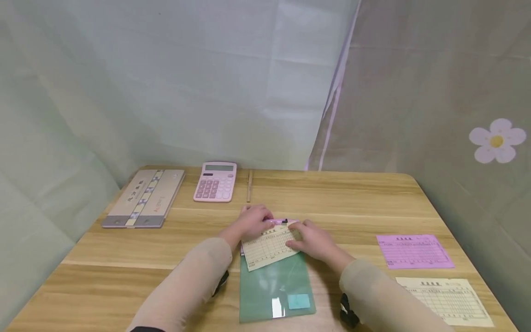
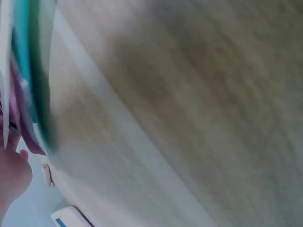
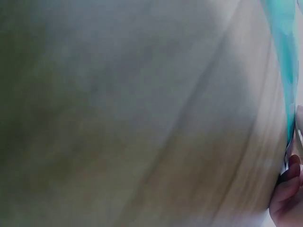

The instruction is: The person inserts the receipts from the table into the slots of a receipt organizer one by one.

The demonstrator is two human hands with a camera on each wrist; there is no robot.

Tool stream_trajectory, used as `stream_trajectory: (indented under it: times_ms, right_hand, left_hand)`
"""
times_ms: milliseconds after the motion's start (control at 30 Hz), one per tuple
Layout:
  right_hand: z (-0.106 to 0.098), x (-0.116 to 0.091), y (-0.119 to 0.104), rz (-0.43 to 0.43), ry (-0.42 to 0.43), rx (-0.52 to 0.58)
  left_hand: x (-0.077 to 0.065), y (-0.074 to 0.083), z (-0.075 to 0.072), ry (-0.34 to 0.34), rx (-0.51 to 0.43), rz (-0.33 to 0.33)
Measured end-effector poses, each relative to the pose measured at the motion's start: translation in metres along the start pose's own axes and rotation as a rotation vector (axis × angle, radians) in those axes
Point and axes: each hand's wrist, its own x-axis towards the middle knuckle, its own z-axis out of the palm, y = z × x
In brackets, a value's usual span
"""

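A green file folder [image 1: 269, 281] lies on the table in the head view, with a light blue label near its lower right corner. Over its upper part a cream printed form [image 1: 269, 253] sits at a slant. Purple shows just beyond the form's left edge, and a purple strip with a black clip [image 1: 284, 221] runs along its top. My left hand [image 1: 255, 221] holds the form's upper left, thumb toward the clip. The right hand [image 1: 313, 240] pinches the form's right side. Both wrist views catch only part of each hand beside the folder.
At the back left lies a notebook [image 1: 145, 196] with a patterned band. A pink calculator [image 1: 215, 182] and a tan pen [image 1: 250, 186] are behind my left hand. To the right are a purple form [image 1: 415, 251] and another cream form [image 1: 452, 299], partly behind my right sleeve.
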Motion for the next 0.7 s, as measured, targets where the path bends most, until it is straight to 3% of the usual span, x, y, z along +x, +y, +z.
stream_trajectory:
  times_ms: [267,433,700]
  right_hand:
    - [-0.002,0.003,-0.012,0.016,-0.028,-0.017]
    - [-0.002,0.006,-0.022,0.071,-0.048,0.097]
    - [0.005,0.001,-0.017,0.155,-0.048,0.318]
  left_hand:
    - [0.002,0.001,-0.002,-0.019,-0.013,-0.027]
    - [0.0,0.005,-0.005,-0.029,-0.027,-0.041]
    - [0.0,0.003,-0.003,-0.026,-0.052,-0.037]
